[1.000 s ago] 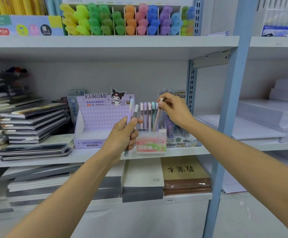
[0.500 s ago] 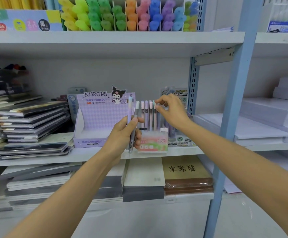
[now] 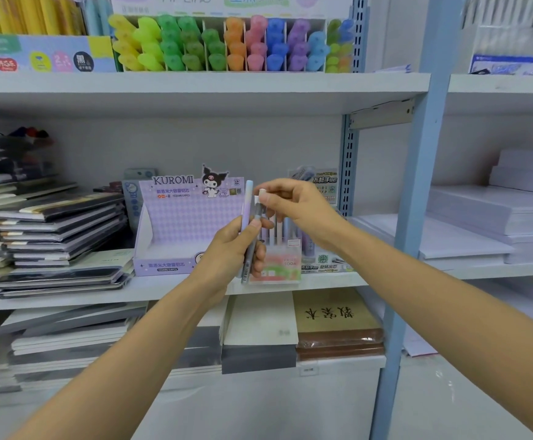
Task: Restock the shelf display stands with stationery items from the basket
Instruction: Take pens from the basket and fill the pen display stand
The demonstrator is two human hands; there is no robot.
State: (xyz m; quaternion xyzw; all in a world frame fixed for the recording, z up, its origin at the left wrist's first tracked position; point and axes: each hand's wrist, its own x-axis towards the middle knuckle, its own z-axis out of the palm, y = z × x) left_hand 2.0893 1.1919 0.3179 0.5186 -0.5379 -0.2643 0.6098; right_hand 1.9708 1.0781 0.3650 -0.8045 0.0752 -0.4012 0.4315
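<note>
The fingers (image 3: 270, 188) of the right hand (image 3: 297, 208) are pinching the white top end of a grey pen (image 3: 248, 262), while the left hand (image 3: 228, 249) is gripping that same pen at mid-barrel together with a lilac pen (image 3: 248, 193), both standing nearly upright. The two pens are being held just in front of the clear pen stand (image 3: 282, 269), which is sitting near the front edge of the middle shelf (image 3: 100, 290), right of the purple Kuromi box (image 3: 181, 223), with a row of pastel pens already standing in it.

These pens are looking light, stiff and smooth-barrelled, so they are probably calling for very little force but are likely to slide through a loose grip. The top end, where the right fingers are sitting, seems the sensible place to take hold: from there one pen can be drawn up out of the left hand and lowered tip first into a free slot. The stand itself is looking light and may shift or tip if a pen is pushed in at an angle
</note>
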